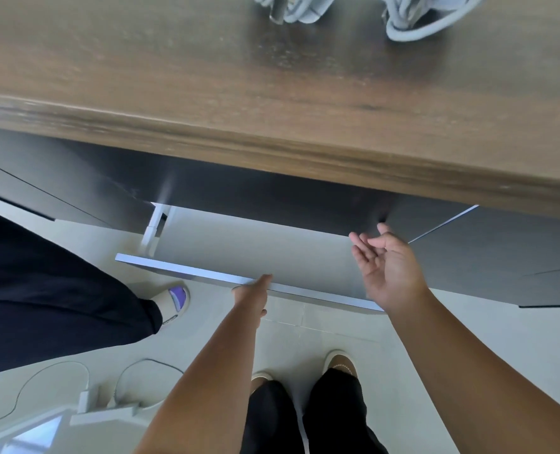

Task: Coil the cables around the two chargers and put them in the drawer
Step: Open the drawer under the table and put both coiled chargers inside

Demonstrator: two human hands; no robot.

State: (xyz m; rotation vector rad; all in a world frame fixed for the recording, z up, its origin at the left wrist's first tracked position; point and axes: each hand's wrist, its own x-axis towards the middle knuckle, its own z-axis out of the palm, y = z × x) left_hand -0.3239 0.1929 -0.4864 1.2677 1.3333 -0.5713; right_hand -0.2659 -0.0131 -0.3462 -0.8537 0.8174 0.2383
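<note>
Two chargers wrapped in pale grey cable lie at the far edge of the wooden countertop [206,77], one [296,8] left of the other [426,18]; both are cut off by the top of the view. Below the counter a drawer [259,253] is pulled out, its pale inside bare. My left hand [251,298] grips the drawer's front edge, fingers curled under it. My right hand [388,265] hovers over the drawer's right end, palm up, fingers apart, holding nothing.
Dark cabinet fronts [501,257] flank the drawer. Another person in dark trousers [42,290] and a sandal stands at the left. A power strip with trailing cords [108,407] lies on the pale floor. My shoes [337,362] are below the drawer.
</note>
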